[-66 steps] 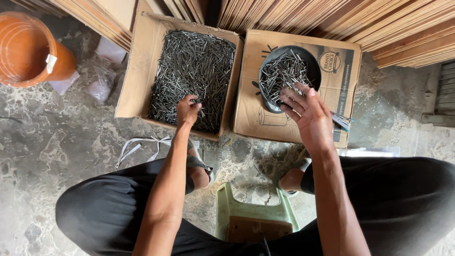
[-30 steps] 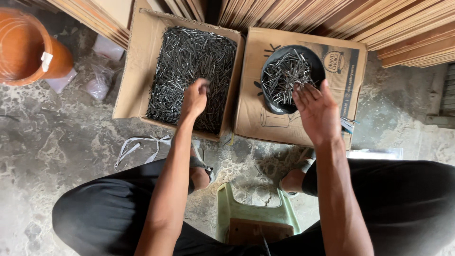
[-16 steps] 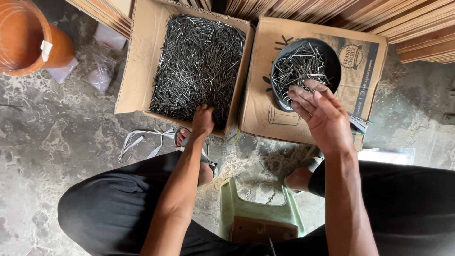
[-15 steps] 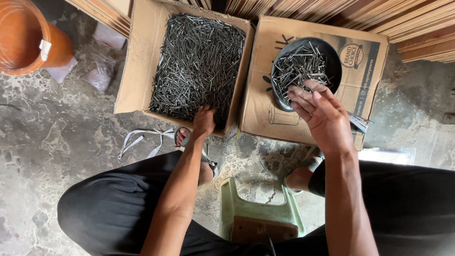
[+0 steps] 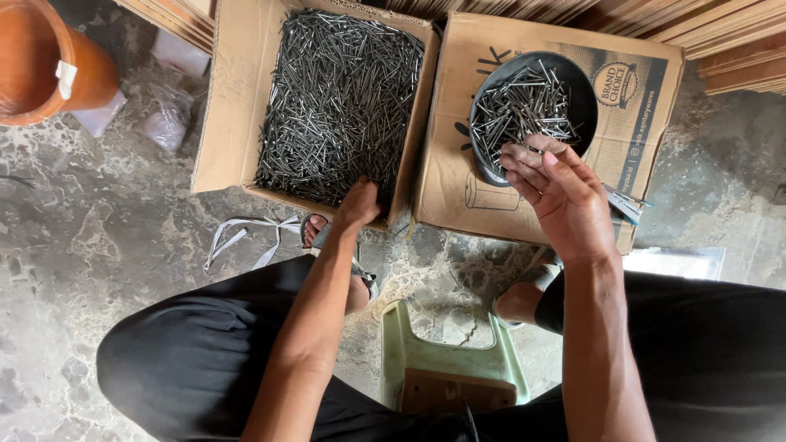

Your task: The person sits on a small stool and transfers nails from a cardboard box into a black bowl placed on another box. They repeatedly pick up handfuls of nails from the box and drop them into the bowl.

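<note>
A: Head view, nearest first: seated on a low green plastic stool (image 5: 446, 360), knees in black trousers (image 5: 180, 352) spread to either side over a stained concrete floor (image 5: 98, 237).

B: And just past the knees?

A: Reaching forward with the left hand (image 5: 358, 205) into the near edge of an open cardboard box (image 5: 221, 106), right down among the loose dark nails (image 5: 340, 90). Grip curled under and hidden by the knuckles; cannot tell whether closed on nails or only resting on them.

B: Right side?

A: Holding the right hand (image 5: 569, 196) over the near rim of a black bowl (image 5: 585, 98), grip apart, fingers loosely spread. Possibly one nail at the fingertips; too small to tell.

B: Place of that bowl?

A: On top of a closed cardboard box (image 5: 458, 172), touching the open one on its right. Carrying a shallow heap of bowl nails (image 5: 520, 106), same kind as in the box.

B: How far along, judging by that?

A: Partway at most, by the look of it. Bowl covered across the bottom but not heaped to the rim; open box still nearly brim-full, so far more left there than in the bowl.

B: Anything farther out?

A: White strap (image 5: 246, 245) lying on the floor near the left foot, orange bucket (image 5: 33, 57) at far left, stacked wooden strips (image 5: 655, 24) behind both boxes.
</note>
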